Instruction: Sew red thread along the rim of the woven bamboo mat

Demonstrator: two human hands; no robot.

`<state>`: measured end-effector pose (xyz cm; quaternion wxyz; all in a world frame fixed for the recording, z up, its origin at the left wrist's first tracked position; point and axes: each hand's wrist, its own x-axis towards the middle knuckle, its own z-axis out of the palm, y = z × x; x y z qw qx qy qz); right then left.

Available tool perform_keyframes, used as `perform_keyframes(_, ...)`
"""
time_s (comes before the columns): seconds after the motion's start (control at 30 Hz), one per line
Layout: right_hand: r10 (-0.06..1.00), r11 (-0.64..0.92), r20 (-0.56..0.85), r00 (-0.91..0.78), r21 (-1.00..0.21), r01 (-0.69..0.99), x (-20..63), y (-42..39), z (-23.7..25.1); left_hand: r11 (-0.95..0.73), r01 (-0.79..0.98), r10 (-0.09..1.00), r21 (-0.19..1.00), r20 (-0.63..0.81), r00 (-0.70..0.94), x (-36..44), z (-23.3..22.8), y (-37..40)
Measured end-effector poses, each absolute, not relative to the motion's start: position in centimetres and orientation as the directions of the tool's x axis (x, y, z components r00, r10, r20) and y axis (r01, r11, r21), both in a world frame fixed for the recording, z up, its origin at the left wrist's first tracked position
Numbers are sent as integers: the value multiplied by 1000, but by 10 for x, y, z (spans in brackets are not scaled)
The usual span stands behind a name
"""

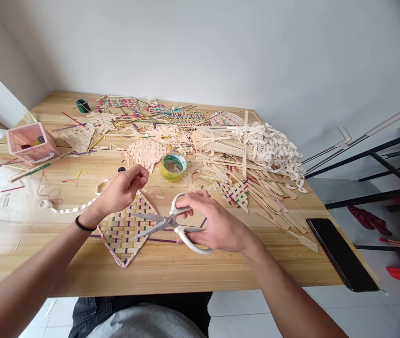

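Fingers of the right hand (pixel 217 225) are curled shut through the white loops of a pair of scissors (pixel 171 223), whose grey blades stand slightly parted and point left over the woven mat. Those of the left hand (pixel 124 188) are pinched together at the mat's upper corner, seemingly on a thin strip, though the pinch is too small to tell for sure.

Largest is the wooden table (pixel 185 272), strewn with a heap of pale strips (pixel 221 150) and a tangle of white bands (pixel 277 150) at the far right. The woven mat (pixel 122 232), diamond-shaped with coloured stripes, lies flat near the front edge between both hands. A pink box (pixel 33 143) sits far left, a black phone (pixel 340 253) at the right edge, and a roll of tape (pixel 174 166) just beyond the hands.
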<state>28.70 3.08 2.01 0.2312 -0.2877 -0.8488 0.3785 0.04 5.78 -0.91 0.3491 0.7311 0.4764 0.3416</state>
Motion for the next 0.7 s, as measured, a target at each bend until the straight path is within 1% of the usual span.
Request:
perform_keyframes(0.27,646,589,216,-732,-751,298,284,32,18,-301,445,943,843,195,269,1,-7,57)
perform_keyframes(0.43,636,607,226,-738,-736,298,284,32,16,-269,441,954,857,174,244,-2,-7,56)
perform_keyframes(0.7,638,597,217,-739,-746,295,285,33,15,-238,432,962,870,151,226,-4,-9,57)
